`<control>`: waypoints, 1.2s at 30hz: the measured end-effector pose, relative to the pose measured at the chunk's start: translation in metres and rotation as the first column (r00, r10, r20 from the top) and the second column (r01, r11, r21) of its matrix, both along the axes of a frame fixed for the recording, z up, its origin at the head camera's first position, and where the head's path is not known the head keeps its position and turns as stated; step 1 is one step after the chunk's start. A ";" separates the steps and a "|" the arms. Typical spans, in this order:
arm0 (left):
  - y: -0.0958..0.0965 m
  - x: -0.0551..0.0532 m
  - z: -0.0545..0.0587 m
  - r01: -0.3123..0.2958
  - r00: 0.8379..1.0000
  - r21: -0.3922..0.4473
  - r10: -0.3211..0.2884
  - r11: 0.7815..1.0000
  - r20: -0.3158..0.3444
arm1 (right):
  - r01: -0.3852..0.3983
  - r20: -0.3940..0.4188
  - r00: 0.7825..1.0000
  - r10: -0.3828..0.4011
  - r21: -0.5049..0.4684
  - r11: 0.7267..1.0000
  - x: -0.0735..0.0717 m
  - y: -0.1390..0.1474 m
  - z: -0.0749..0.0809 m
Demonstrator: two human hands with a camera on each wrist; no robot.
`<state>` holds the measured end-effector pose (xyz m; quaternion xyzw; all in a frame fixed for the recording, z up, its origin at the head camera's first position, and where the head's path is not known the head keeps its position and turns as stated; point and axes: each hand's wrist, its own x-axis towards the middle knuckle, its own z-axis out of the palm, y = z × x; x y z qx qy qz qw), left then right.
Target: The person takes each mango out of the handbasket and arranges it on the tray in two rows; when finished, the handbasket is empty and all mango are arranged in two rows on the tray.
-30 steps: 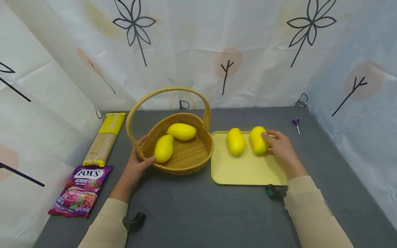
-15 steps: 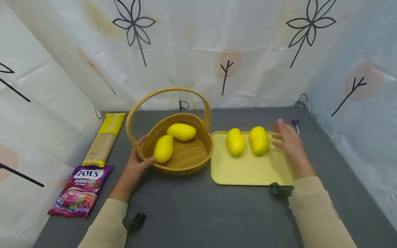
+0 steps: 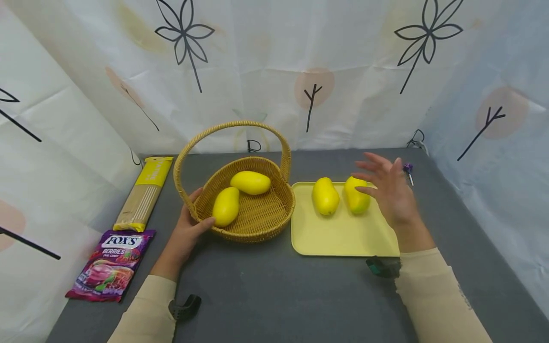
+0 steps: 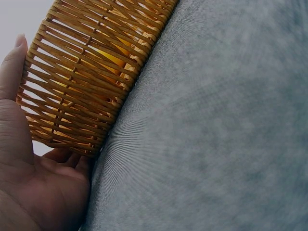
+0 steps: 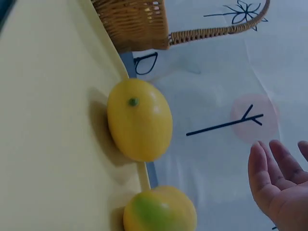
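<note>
A bag of Fox's Berries candy (image 3: 110,267) lies flat at the far left of the grey table (image 3: 274,295), just in front of a yellow-topped packet of what look like dry noodles (image 3: 143,193); both sit well aside, probably to leave the middle free. The left hand (image 3: 188,232) grips the left end of the wicker basket (image 3: 257,233), thumb along the near side and fingers round the end, likely to keep it steady as it stands upright. Inside, one mango (image 3: 226,206) leans near that thumb and another (image 3: 250,183) lies crosswise behind it. Just right of the basket is a pale yellow tray (image 3: 330,240), perhaps set close for a short reach between the two. It bears a left mango (image 3: 326,196) and a right mango (image 3: 357,204), side by side but apart. The right hand (image 3: 390,193), fingers spread and holding nothing, hovers by the right one, touching neither. A purple lollipop (image 3: 408,168) lies beyond, near the back edge.
</note>
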<state>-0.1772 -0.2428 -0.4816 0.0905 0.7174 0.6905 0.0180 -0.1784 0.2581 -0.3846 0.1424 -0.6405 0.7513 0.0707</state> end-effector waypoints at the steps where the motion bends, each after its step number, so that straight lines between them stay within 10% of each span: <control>1: 0.000 0.000 0.000 0.001 1.000 -0.001 -0.001 1.000 0.000 | -0.028 -0.018 0.999 0.028 -0.009 1.000 0.001 -0.005 0.000; 20: 0.000 0.001 0.002 0.006 1.000 -0.001 -0.006 1.000 0.000 | -0.398 -0.052 0.911 0.408 0.143 0.906 0.015 -0.098 -0.017; 36: -0.001 0.000 0.001 0.018 1.000 0.029 -0.018 0.999 -0.007 | -0.474 0.089 0.880 0.466 0.214 0.854 0.007 -0.179 -0.016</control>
